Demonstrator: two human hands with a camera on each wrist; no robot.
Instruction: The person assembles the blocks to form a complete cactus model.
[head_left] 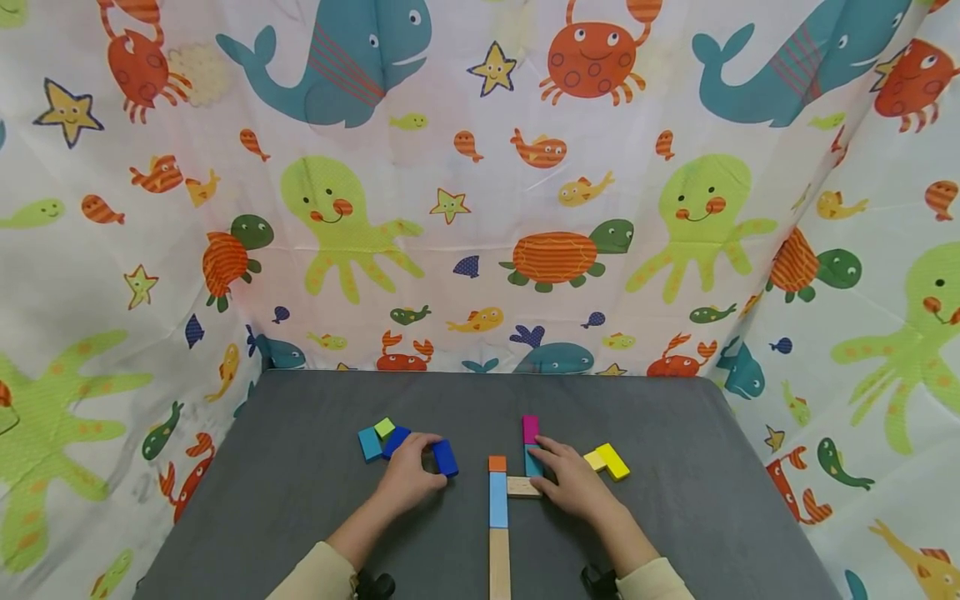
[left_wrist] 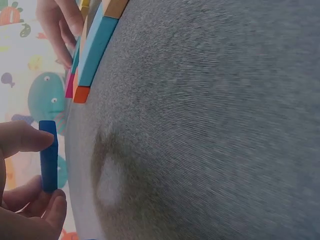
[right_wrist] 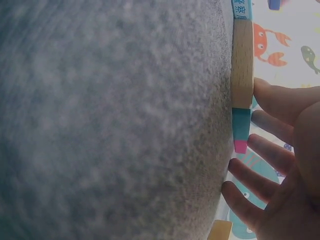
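- Our left hand [head_left: 408, 473] pinches a dark blue block [head_left: 446, 457], left of the lower centre.
- Our right hand [head_left: 576, 477], fingers spread, touches the teal block [head_left: 530, 461], lower right of centre.

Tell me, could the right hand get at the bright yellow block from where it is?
Likely yes. The bright yellow block lies just right of the right hand; a paler yellow block sits at the bright one's left, leaving its right side apparently free.
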